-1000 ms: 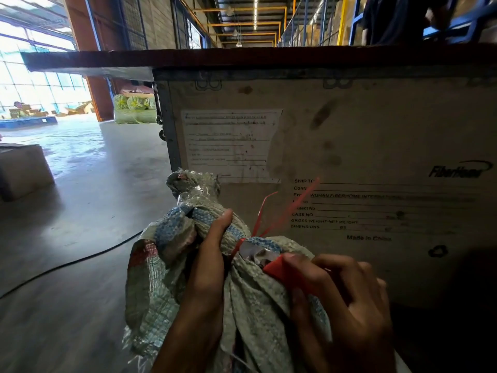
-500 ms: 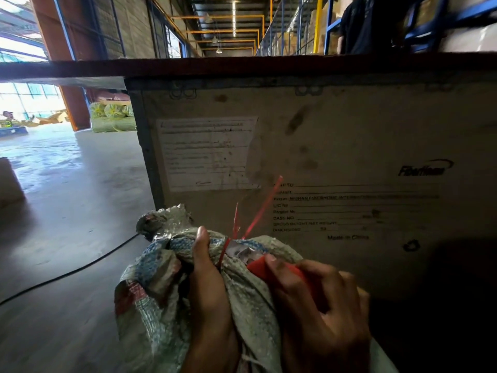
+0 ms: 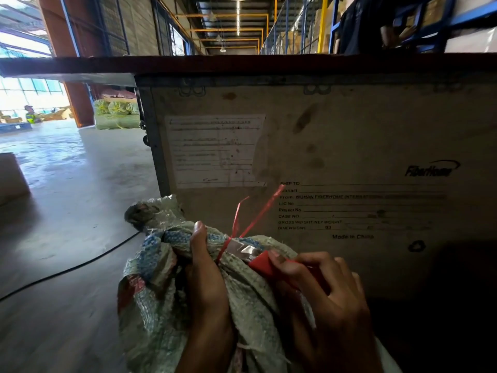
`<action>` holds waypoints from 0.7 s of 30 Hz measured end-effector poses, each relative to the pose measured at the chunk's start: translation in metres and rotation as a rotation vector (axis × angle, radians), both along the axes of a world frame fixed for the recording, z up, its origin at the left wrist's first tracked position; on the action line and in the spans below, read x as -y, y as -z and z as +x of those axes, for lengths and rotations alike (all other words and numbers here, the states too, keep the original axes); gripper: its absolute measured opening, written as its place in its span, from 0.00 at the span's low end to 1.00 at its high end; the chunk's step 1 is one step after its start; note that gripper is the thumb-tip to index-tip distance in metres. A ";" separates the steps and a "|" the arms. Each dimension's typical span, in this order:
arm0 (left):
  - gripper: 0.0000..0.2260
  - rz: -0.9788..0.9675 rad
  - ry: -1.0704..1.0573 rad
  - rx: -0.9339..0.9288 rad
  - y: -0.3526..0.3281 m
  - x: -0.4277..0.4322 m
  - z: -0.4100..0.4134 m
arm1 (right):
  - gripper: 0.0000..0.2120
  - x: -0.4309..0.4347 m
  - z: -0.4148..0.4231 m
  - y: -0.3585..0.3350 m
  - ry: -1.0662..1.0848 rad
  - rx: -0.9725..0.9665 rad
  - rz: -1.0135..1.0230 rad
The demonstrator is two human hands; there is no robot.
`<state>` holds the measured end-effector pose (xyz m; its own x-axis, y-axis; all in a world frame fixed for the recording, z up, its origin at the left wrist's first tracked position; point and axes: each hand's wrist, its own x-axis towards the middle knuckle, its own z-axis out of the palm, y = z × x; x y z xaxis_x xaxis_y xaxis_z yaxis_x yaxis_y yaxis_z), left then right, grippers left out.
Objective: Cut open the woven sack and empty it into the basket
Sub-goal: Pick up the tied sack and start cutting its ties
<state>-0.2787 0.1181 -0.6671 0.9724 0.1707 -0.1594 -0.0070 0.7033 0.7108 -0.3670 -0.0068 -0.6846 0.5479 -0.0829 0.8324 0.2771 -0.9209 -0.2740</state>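
A greenish-white woven sack (image 3: 250, 300) with blue and red print fills the lower middle of the head view, its neck bunched and tied with red plastic string (image 3: 248, 219). My left hand (image 3: 207, 281) grips the gathered neck just left of the tie. My right hand (image 3: 328, 297) holds a red-handled cutter (image 3: 265, 263) whose silver blade (image 3: 247, 247) lies against the string at the knot. No basket shows in the frame.
A large plywood crate (image 3: 336, 157) with a paper label and printed shipping text stands right behind the sack. A black cable (image 3: 70, 270) runs over the concrete floor at left. A cardboard box (image 3: 10, 176) sits at far left; green bundles (image 3: 115, 114) lie beyond.
The camera view has shifted a little. My left hand has slid along the sack's neck toward the tie, and the blade now lies bare against the red string.
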 end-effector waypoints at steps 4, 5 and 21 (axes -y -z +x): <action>0.23 0.103 0.133 0.018 0.004 0.001 0.004 | 0.17 0.001 -0.001 0.001 0.012 -0.004 -0.037; 0.29 0.074 0.176 -0.014 0.008 -0.002 0.002 | 0.17 -0.001 -0.001 0.001 0.000 0.001 -0.038; 0.16 0.314 -0.021 0.018 0.003 0.016 0.000 | 0.15 -0.002 0.002 0.008 0.137 0.172 -0.047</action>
<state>-0.2791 0.1018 -0.6702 0.9703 0.2285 -0.0789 -0.0332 0.4491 0.8929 -0.3648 -0.0048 -0.6927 0.3834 -0.1059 0.9175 0.1874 -0.9638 -0.1896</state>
